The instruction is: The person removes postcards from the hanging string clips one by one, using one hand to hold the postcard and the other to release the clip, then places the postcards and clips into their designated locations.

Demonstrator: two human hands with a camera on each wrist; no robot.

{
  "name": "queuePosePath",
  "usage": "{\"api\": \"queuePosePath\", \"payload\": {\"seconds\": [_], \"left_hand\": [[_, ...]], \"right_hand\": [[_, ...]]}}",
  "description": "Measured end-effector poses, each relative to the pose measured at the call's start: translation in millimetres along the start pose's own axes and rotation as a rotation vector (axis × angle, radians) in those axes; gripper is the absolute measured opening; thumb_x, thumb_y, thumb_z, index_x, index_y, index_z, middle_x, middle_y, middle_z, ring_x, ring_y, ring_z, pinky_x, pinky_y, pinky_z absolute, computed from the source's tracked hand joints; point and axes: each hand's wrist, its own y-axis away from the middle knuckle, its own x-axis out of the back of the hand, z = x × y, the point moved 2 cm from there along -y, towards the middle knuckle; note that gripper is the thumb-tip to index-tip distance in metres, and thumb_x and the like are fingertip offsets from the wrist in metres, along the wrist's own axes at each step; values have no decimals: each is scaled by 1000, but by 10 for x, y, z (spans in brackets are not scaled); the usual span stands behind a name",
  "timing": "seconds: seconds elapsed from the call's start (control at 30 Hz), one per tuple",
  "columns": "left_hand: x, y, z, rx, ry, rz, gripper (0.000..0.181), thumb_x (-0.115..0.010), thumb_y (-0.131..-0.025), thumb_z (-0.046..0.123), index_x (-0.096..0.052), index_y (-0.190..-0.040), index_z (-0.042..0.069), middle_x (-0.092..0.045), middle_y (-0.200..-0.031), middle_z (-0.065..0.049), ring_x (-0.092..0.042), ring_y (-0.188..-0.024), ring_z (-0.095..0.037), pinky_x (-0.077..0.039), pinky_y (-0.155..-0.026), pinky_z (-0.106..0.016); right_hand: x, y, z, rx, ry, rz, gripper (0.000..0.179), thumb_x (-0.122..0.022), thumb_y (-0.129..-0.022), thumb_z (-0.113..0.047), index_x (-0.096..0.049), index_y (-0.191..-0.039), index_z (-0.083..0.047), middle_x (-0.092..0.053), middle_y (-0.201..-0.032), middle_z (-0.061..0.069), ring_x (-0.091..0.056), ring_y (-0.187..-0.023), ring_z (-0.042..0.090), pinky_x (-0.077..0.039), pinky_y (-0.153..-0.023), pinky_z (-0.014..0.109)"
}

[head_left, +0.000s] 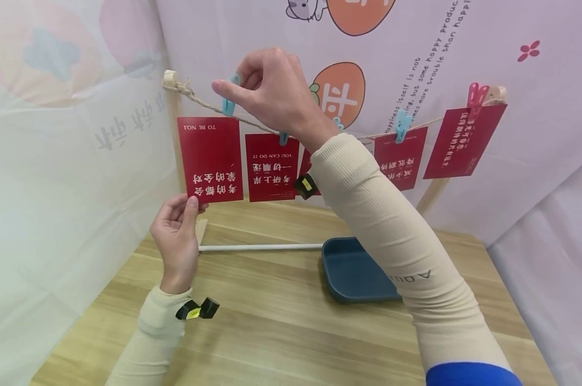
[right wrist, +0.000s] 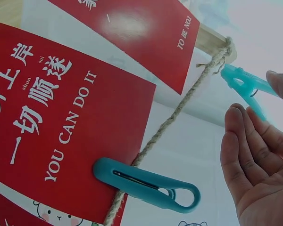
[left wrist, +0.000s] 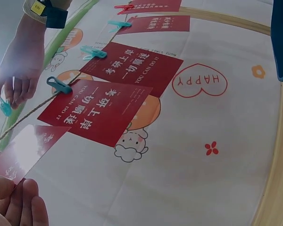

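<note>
My left hand [head_left: 177,230] pinches a red card [head_left: 211,155] with white lettering by its lower corner, between thumb and fingers. The card's top edge hangs just below a twine line [right wrist: 179,108]. Above it, my right hand [head_left: 278,91] pinches a light blue clothespin [right wrist: 243,84] by its handles, its tip close to the twine near the left post. Beside this, another red card [head_left: 271,166] hangs from the line under a blue clothespin [right wrist: 141,181]. Part of the row behind my right forearm is hidden.
Farther right, a red card [head_left: 402,161] hangs by a blue clothespin, and an end card [head_left: 464,145] by pink clothespins [head_left: 476,96]. Wooden posts [head_left: 173,104] hold the twine. A dark blue tray [head_left: 330,273] and a white rod [head_left: 262,247] are on the wooden table [head_left: 271,332].
</note>
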Motion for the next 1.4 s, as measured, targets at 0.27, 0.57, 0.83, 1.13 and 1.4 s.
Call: {"api": "queuePosePath", "payload": {"seconds": [0.27,0.57,0.83,1.13,1.4], "left_hand": [[-4,7,-10,-8,17,-6,10,-69,-102,7,-71,-109,0,-74,-94,-4,-73,-86,-13,-62,-85,-22],[0,24,-63,3,-6,-4,11,-69,-102,7,-71,-110,0,-74,-93,-2,-73,-85,-11,-62,-84,-21],[10,18,-86,-2,-3,-3,11,-69,-102,7,-71,-110,0,-74,-94,-2,-73,-85,-11,-62,-84,-21],[29,29,-142,1,-13,-15,15,-69,-102,6,-70,-111,-5,-75,-95,-3,-74,-84,-11,-63,-84,-21],[15,31,-143,-3,-10,-13,15,-68,-102,7,-70,-111,-5,-75,-94,-2,-74,-84,-11,-62,-84,-21]], "right_hand": [[33,41,-44,37,-16,-8,34,-75,-98,-42,-76,-94,-8,-75,-88,4,-65,-82,8,-53,-82,18],[71,148,-14,25,-36,-19,32,-77,-97,-41,-76,-92,-10,-78,-90,4,-68,-82,8,-53,-84,19],[128,223,51,32,-21,14,32,-78,-96,-40,-76,-92,-8,-79,-92,6,-70,-84,10,-53,-83,19],[169,361,162,2,-10,-15,33,-77,-96,-42,-77,-97,-8,-79,-94,6,-70,-85,10,-56,-84,20],[206,452,203,8,-20,-17,33,-78,-95,-40,-78,-100,-8,-80,-96,6,-73,-86,12,-58,-85,22]]}}
